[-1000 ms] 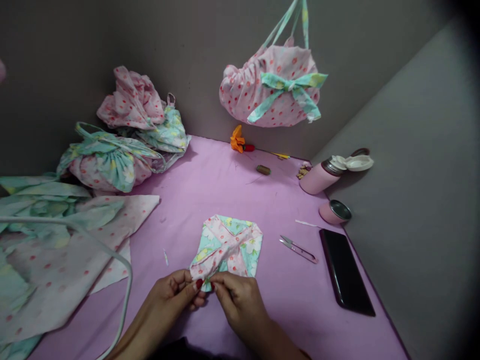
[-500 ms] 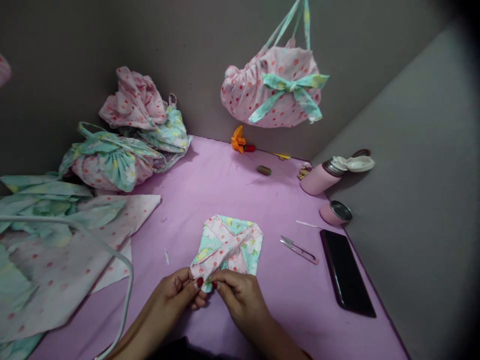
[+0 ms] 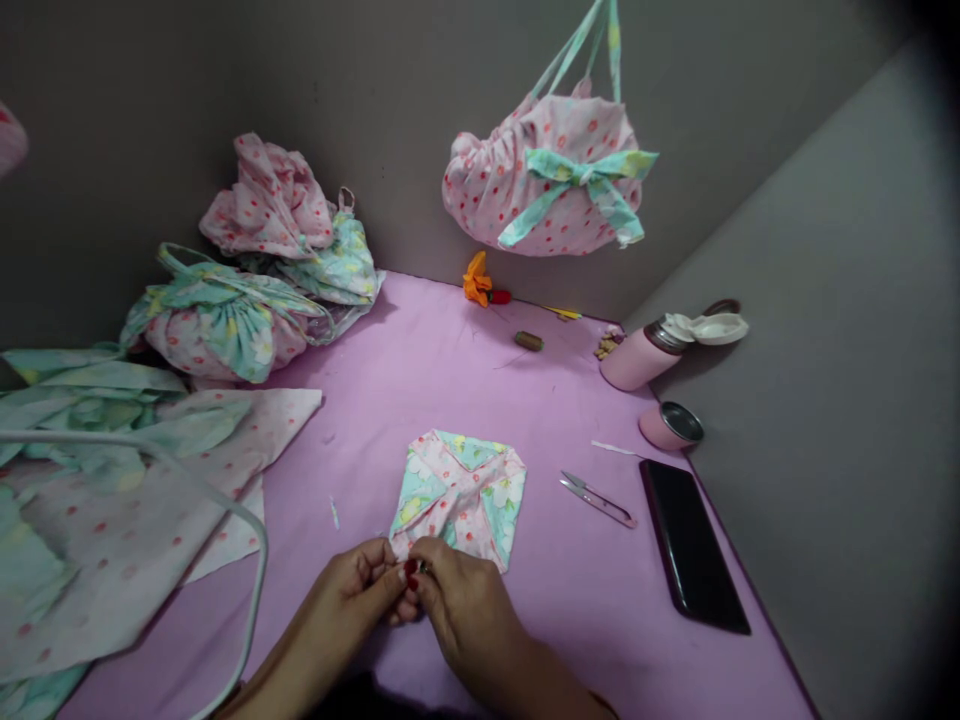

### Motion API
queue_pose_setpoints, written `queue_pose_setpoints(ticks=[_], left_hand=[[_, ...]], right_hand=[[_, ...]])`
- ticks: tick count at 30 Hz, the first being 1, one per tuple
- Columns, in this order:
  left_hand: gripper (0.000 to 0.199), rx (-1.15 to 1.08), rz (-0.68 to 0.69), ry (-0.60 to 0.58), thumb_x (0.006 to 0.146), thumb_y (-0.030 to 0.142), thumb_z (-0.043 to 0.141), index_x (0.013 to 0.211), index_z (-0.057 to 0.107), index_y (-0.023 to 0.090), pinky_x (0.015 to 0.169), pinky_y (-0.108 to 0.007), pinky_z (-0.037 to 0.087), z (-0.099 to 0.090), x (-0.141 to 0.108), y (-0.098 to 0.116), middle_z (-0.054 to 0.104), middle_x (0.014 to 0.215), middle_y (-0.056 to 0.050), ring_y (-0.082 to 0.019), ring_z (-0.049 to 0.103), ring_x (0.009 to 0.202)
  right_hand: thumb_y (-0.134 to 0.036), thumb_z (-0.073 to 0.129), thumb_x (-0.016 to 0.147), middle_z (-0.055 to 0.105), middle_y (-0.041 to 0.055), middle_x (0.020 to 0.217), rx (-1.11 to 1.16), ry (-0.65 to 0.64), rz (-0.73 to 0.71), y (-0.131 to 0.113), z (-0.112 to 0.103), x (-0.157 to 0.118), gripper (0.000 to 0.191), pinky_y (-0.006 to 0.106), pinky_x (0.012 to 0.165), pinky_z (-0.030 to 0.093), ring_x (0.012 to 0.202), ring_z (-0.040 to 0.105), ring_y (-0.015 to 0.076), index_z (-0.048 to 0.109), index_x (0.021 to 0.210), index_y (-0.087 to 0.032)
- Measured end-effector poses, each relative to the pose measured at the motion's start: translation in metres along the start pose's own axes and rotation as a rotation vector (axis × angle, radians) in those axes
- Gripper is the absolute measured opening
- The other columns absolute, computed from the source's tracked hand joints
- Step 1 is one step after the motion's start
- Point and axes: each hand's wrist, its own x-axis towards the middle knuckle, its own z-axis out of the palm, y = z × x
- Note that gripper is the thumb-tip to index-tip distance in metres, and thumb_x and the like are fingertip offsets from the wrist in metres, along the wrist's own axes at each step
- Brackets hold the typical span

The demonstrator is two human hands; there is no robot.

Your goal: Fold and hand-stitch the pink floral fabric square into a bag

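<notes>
A small squarish folded fabric piece [image 3: 484,490], pink with red dots and mint with flowers, lies in front of me with its strips crossing at the middle. My left hand [image 3: 371,585] is closed on its near-left edge, thumb against bent fingers. My right hand [image 3: 469,600] meets it there, thumb and finger pinched together at the cloth. A tiny dark thing shows in that pinch, too small to name. Both hands cover the near corner. Thread snips [image 3: 598,498] lie to the right of the fabric.
A phone [image 3: 694,545], a pink flask [image 3: 641,352] and its cup lid [image 3: 671,425] line the right side. A thread spool [image 3: 529,341] lies farther back. Fabric bags [image 3: 217,325] and loose cloth [image 3: 142,530] fill the left, crossed by a grey cable [image 3: 251,560]. Overhead hangs a bag [image 3: 555,200].
My right hand has shifted slightly left against my left fingertips. The mint corner that stuck out between the hands is now covered, and more of the fabric's near-right edge shows.
</notes>
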Motion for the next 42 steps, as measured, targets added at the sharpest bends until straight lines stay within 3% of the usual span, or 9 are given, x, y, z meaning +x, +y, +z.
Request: queue_pose_setpoints(ticks=[7,10,14,20,24,27,30,36,42], left_hand=[[0.017,0.025,0.003,-0.013,0.071,0.032,0.060,0.065,0.058,0.016,0.058,-0.026,0.039,0.002,-0.003,0.003,0.058,0.058,0.002,-0.013,0.052,0.056],[0.018,0.019,0.006,-0.025,0.072,0.033,0.059,0.067,0.059,0.016,0.057,-0.025,0.039,0.003,-0.003,0.005,0.058,0.058,0.002,-0.013,0.051,0.055],[0.019,0.063,0.010,-0.008,0.072,0.035,0.060,0.068,0.060,0.016,0.056,-0.024,0.037,0.000,-0.003,0.002,0.060,0.059,0.002,-0.013,0.052,0.056],[0.022,0.066,-0.027,0.072,0.073,0.037,0.061,0.072,0.060,0.015,0.056,-0.023,0.037,-0.007,-0.002,-0.010,0.061,0.059,0.002,-0.012,0.053,0.056],[0.023,0.048,-0.041,0.080,0.071,0.037,0.063,0.069,0.060,0.014,0.055,-0.022,0.037,-0.005,-0.001,-0.008,0.062,0.058,0.002,-0.012,0.054,0.055],[0.025,-0.005,-0.062,0.090,0.068,0.039,0.065,0.070,0.059,0.015,0.054,-0.022,0.037,-0.005,-0.001,-0.006,0.064,0.059,0.001,-0.011,0.055,0.055],[0.028,-0.064,-0.077,0.115,0.066,0.042,0.067,0.071,0.059,0.015,0.055,-0.022,0.038,-0.007,-0.003,-0.006,0.066,0.062,0.001,-0.012,0.057,0.056],[0.024,-0.094,0.003,0.109,0.066,0.038,0.069,0.065,0.061,0.016,0.055,-0.020,0.036,-0.010,-0.005,-0.005,0.062,0.054,0.004,-0.009,0.050,0.053],[0.023,-0.151,-0.018,0.106,0.065,0.038,0.070,0.065,0.062,0.016,0.055,-0.020,0.036,-0.010,-0.004,-0.004,0.063,0.054,0.004,-0.009,0.049,0.052]], right_hand=[[-0.014,0.039,0.086,0.053,0.0062,0.078,0.072,0.129,-0.075,-0.004,-0.004,0.000,0.020,0.025,0.058,0.041,0.067,0.052,0.0156,0.056,0.077,-0.019],[-0.015,0.041,0.087,0.055,0.0066,0.085,0.380,0.257,-0.058,-0.007,-0.005,-0.003,0.017,0.028,0.065,0.043,0.075,0.055,0.0160,0.056,0.083,-0.021],[-0.026,0.040,0.092,0.050,-0.0039,0.061,0.951,0.326,0.120,-0.004,-0.001,-0.002,0.012,0.019,0.046,0.038,0.048,0.049,0.0080,0.047,0.083,-0.023],[-0.035,0.054,0.084,0.034,-0.0100,0.052,1.130,0.883,0.317,0.008,-0.010,0.006,0.017,0.012,0.036,0.023,0.037,0.029,0.0035,0.044,0.080,-0.021],[-0.036,0.057,0.081,0.035,-0.0092,0.053,1.079,1.027,0.385,0.011,-0.016,0.007,0.020,0.014,0.037,0.025,0.038,0.030,0.0040,0.044,0.083,-0.021],[-0.037,0.053,0.084,0.036,-0.0084,0.054,1.017,0.907,0.397,0.013,-0.012,0.004,0.018,0.015,0.039,0.028,0.041,0.034,0.0056,0.045,0.085,-0.021],[-0.034,0.046,0.088,0.044,-0.0051,0.059,0.857,0.632,0.372,0.013,-0.007,-0.001,0.015,0.018,0.044,0.035,0.047,0.042,0.0081,0.047,0.083,-0.020],[-0.016,0.043,0.086,0.063,0.0005,0.073,0.331,0.184,0.060,0.002,-0.006,-0.006,0.017,0.022,0.059,0.042,0.064,0.058,0.0125,0.060,0.089,-0.021],[-0.013,0.043,0.085,0.067,0.0009,0.079,0.211,0.107,-0.010,0.001,-0.005,-0.007,0.026,0.021,0.062,0.043,0.068,0.061,0.0130,0.062,0.100,-0.024]])
